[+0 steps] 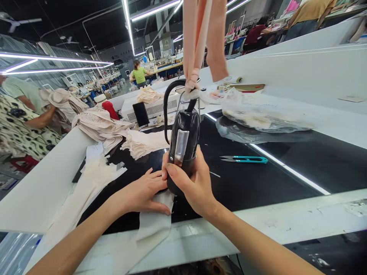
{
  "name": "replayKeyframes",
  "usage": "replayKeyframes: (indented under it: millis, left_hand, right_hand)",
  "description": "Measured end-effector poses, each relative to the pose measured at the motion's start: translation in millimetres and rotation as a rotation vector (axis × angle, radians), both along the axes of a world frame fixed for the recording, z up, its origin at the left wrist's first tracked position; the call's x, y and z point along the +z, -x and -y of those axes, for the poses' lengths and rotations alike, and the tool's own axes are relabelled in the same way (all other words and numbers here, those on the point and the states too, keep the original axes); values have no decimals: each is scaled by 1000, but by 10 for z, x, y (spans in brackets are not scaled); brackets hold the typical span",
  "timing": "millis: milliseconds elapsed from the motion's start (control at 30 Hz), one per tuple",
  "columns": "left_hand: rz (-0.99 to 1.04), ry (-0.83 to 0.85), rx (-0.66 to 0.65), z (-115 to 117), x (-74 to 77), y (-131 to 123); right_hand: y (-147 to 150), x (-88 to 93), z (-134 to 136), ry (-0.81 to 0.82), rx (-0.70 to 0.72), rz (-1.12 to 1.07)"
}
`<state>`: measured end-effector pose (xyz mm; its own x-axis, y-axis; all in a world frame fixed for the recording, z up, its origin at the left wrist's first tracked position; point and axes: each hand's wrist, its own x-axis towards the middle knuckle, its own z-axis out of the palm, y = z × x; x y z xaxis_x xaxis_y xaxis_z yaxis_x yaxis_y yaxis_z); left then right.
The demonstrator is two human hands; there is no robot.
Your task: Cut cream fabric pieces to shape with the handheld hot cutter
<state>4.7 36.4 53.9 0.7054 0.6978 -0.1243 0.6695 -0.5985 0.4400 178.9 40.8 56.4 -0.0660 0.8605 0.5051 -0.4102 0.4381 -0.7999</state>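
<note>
A black handheld device (183, 145) with a silver plate and a cable hangs from pale pink fabric strips (197, 46) and stands upright over the black work surface. My right hand (195, 177) is wrapped round its lower part. My left hand (147, 193) lies with fingers spread on a pale fabric strip (156, 221) close to the device's base. The strip hangs over the white front edge. What lies under the device's base is hidden.
Teal thread snips (245, 159) lie to the right. Behind them is a plastic bag (258, 114). Stacked pale fabric (146, 142), a phone (140, 114) and a fabric heap (99, 124) are at the back left. A person (25, 122) holds fabric beyond the left wall.
</note>
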Motion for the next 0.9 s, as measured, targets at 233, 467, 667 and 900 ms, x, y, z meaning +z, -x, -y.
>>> replayKeyframes:
  millis: [233,467,667,900]
  left_hand:
    - [-18,18,16,-17,-36,33]
    - [7,7,6,-50,-97,45]
    - [81,-209,32,104,-156,40]
    - [-62,-561,294,661,-365,-95]
  right_hand:
    - [17,-12,80,27,55,-39]
    - [22,-51,99,31,32,-1]
    - [-86,-92,32,14,22,18]
    - [-263,83,-28,-59,-14,162]
